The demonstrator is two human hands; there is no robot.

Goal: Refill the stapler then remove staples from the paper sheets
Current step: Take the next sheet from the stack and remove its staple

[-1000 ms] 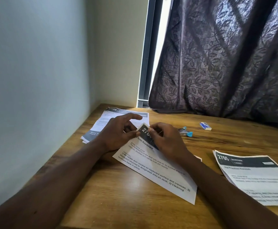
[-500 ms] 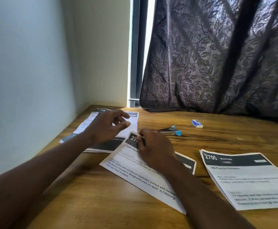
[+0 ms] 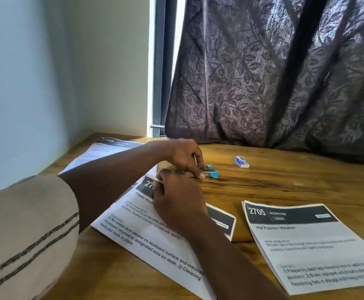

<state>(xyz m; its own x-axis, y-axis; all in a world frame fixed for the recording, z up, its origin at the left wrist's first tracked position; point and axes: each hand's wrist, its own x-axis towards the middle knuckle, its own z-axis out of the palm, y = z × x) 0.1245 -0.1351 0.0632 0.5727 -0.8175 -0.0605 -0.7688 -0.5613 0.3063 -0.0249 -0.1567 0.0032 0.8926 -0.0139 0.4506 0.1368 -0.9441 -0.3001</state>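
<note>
Stapler [image 3: 211, 173]: left grip [image 3: 183, 156] curls round it, seemingly to pull staples.
Sheet [image 3: 155, 241]: right grip [image 3: 178, 204] pinches corner, steadying it.

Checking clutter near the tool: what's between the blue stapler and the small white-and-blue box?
Bare wooden desk, per the head view. The left hand grips the stapler on the side away from the box; the right hand pinches a paper sheet.

Count's in: three printed papers, namely far paper [image 3: 109, 149], middle paper [image 3: 142, 234] and right paper [image 3: 311, 245]. One stapler [image 3: 211, 173]. One small box [image 3: 241, 162]. Two hands, left hand [image 3: 182, 154] and right hand [image 3: 176, 202]. One curtain [image 3: 274, 72], one table [image 3: 285, 185].
</note>
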